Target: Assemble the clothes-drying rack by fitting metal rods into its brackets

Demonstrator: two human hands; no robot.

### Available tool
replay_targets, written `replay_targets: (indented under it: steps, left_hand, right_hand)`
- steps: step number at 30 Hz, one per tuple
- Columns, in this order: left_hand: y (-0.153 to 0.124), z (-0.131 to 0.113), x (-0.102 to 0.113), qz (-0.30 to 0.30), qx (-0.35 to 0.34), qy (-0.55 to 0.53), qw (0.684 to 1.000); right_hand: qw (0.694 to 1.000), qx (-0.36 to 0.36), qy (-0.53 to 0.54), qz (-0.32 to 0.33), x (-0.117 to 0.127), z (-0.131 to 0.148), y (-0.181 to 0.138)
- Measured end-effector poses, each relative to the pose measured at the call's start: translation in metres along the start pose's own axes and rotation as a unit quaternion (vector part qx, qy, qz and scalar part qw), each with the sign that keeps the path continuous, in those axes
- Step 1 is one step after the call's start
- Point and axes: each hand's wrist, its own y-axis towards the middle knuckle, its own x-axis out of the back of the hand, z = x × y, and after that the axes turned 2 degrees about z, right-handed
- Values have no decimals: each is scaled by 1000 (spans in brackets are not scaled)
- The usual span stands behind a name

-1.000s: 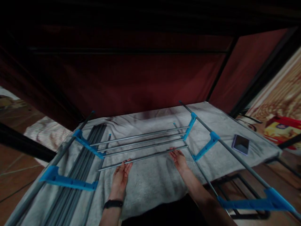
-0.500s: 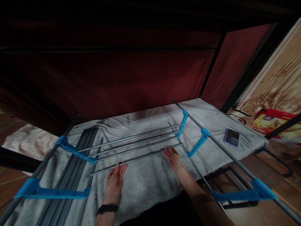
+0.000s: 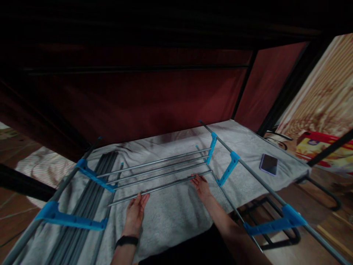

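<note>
Both the left hand (image 3: pixel 135 210) and the right hand (image 3: pixel 202 186) pinch a loose grey rod (image 3: pixel 168 185) over the blanket (image 3: pixel 171 226), just in front of three similar rods (image 3: pixel 160 169), which an uneven lift or twist could knock from the far blue brackets (image 3: pixel 88 171).

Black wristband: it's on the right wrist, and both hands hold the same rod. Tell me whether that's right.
Not quite: the head view shows the black wristband on the left wrist, not the right. The left hand and right hand do hold the same rod.
</note>
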Motion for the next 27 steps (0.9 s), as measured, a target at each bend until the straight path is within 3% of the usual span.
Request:
replay_targets:
  steps: [27]
  left_hand:
    - [4,3,7,22,-12,-3,1000]
  right_hand:
    - [1000,-1,0,8,6,-3,2]
